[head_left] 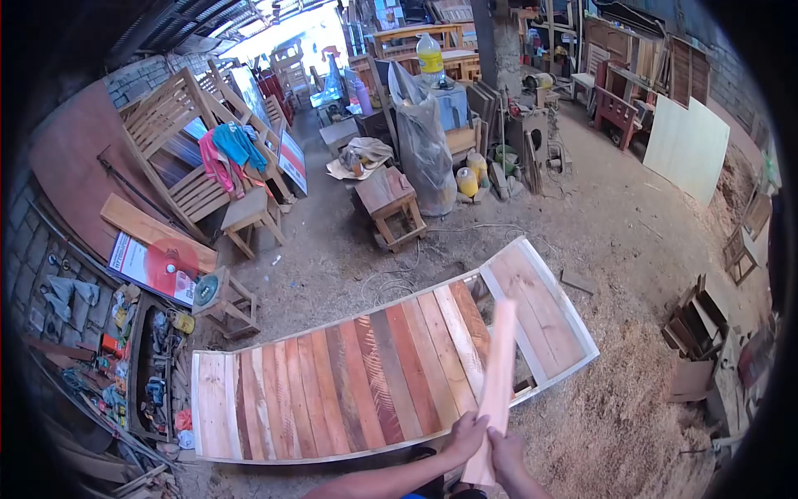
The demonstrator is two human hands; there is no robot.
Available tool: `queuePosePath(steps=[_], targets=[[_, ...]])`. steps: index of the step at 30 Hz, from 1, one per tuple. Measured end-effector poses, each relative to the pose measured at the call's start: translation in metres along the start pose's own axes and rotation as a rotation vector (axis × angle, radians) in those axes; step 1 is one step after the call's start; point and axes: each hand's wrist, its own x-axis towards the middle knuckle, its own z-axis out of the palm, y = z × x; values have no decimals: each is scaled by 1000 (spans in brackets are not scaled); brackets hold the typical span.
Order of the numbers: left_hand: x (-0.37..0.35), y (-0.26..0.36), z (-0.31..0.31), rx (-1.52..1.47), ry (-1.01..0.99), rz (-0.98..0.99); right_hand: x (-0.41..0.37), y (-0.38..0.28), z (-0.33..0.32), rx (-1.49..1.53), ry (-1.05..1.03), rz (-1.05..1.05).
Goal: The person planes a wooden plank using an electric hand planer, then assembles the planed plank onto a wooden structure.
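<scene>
Both hands grip a pale pinkish wooden board, which stands tilted up and away from me near the right part of a long slatted wood panel. My left hand is closed around the board's left edge near its lower end. On the other edge, slightly lower, my right hand is closed too. The panel has a light frame filled with side-by-side slats in brown, red and pale tones. Toward its right end a gap shows between slats, partly hidden behind the held board.
Beyond the panel stand a small wooden stool and another stool with a round green item on top. A slatted wooden bench leans at left. Wood shavings cover the floor at right. A cord lies behind the panel.
</scene>
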Motion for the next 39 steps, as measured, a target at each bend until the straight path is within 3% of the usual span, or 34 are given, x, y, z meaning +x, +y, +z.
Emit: queuePosePath(steps=[2,6,9,11,13,15,17,23,26,31,33,34,35,37,39], targets=[[-3,29,-7,-5,-56,95,-14,-9,4,139,62,-162],[-8,50,-7,-48,-373,201,-39,-20,9,282,276,-411],[-25,52,-20,125,-626,229,-82,-52,28,105,592,-314],[-39,57,-32,154,-699,208,-81,-14,24,365,605,-350],[-36,34,-31,138,-831,129,-94,-2,37,396,777,-240],[-46,45,-42,280,-855,218,-97,20,44,505,836,-209],[-72,59,-49,183,-1018,146,-141,6,53,380,987,-226],[-127,42,-32,155,-1199,2,-188,54,46,584,1199,-371],[-169,27,-27,268,-1350,146,-239,79,45,637,1297,-403],[-261,-38,-16,416,-1465,144,-309,183,33,775,1430,-461],[-296,-82,-13,433,-1490,76,-339,246,27,580,1484,-234],[-306,-108,-10,521,-1466,103,-377,251,30,476,1407,-72],[-312,-130,-10,539,-1463,102,-399,274,35,492,1403,-67],[-333,-154,-13,659,-1496,106,-448,322,46,131,1422,-13],[-350,-173,-13,610,-1491,34,-503,346,58,44,1575,-48]])
